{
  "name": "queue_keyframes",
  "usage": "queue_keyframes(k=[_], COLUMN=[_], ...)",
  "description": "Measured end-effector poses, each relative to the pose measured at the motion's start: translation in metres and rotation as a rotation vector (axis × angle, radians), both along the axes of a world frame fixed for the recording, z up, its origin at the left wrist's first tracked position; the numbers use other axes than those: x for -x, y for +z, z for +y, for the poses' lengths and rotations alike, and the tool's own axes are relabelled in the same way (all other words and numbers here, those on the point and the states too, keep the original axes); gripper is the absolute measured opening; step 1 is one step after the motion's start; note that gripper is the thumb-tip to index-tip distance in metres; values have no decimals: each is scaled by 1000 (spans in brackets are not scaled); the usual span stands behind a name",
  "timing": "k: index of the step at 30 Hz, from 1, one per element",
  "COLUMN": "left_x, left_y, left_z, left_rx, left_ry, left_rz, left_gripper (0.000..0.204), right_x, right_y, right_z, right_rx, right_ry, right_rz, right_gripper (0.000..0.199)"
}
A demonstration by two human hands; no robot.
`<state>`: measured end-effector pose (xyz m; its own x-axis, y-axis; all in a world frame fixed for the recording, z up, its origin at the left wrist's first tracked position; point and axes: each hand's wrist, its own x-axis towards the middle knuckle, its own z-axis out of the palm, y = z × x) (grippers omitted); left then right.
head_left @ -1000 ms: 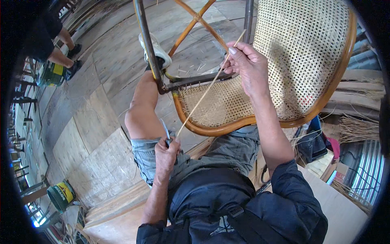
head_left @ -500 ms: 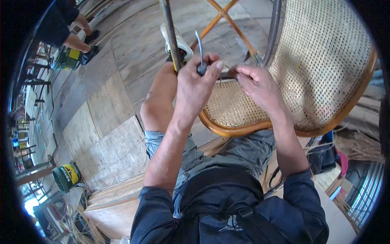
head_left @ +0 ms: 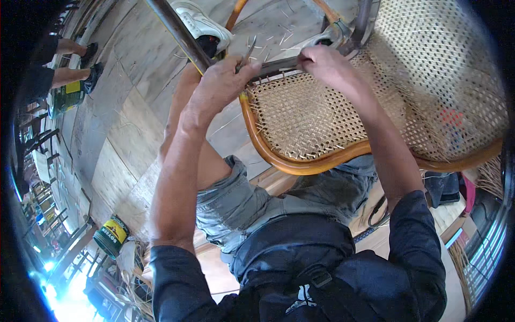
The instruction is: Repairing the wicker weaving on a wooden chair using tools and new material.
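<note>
A rattan chair lies across my lap, with a woven cane seat (head_left: 300, 121) and a larger cane panel (head_left: 440, 64) to its right. My left hand (head_left: 217, 83) is closed at the left corner of the seat, by a dark pole of the frame. From its fist sticks out the metal tip of a curved awl (head_left: 251, 47); the handle is hidden in the palm. My right hand (head_left: 330, 64) is closed in a pinch over the far rail (head_left: 279, 68) of the seat. What its fingers hold is hidden. Short cane ends poke up along the seat's edge.
Cane scraps lie on the board floor (head_left: 263, 32) beyond the chair. A green bucket (head_left: 111, 236) with a yellow label stands at the lower left. Another person's legs (head_left: 70, 75) and a second green bucket (head_left: 67, 99) are at the far left.
My view has shifted, and the chair seat shows more fully. My hands have moved farther apart along the far rail. The awl, formerly upright with its dark handle end showing, is now mostly covered.
</note>
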<state>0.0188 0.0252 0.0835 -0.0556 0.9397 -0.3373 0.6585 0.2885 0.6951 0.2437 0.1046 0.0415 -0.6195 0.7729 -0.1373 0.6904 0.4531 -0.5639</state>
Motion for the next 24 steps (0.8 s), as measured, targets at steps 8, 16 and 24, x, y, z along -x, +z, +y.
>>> queue_keyframes(k=[8, 16, 24], left_x=[27, 0, -24], left_y=[-82, -80, -73], left_z=[20, 51, 59], left_rx=[-45, 324, 367], left_ry=[-555, -651, -689], left_rz=[267, 562, 725], left_gripper=[31, 26, 22], right_x=[8, 17, 17], right_y=[-75, -108, -118], right_z=[-10, 4, 7], right_rx=[450, 355, 276], right_ry=[-180, -138, -105], right_rz=[184, -111, -183], right_gripper=[21, 23, 23])
